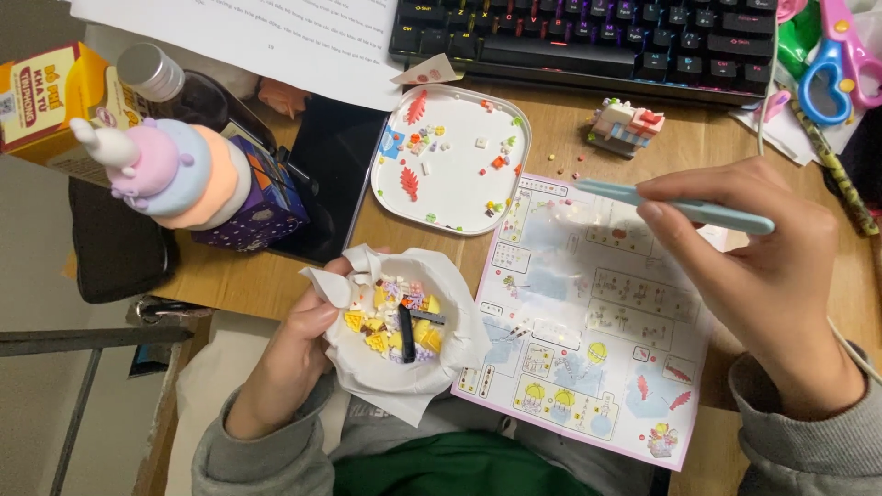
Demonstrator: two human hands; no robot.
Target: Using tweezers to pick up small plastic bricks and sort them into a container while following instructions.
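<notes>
While left hand cups brick bag, right hand pinches tweezers.

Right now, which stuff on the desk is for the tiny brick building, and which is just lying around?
For the building:
left hand cupping a white bag of tiny bricks
right hand holding light blue tweezers
instruction sheet
white sorting tray
small half-built model

Just lying about:
keyboard
scissors
pastel bunny toy
yellow carton

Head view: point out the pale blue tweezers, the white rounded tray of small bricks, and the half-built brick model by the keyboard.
Pale blue tweezers (643,197), head view, mid-shaft.
White rounded tray (452,188), head view, bare floor.
Half-built brick model (627,126), head view, its middle.
</notes>
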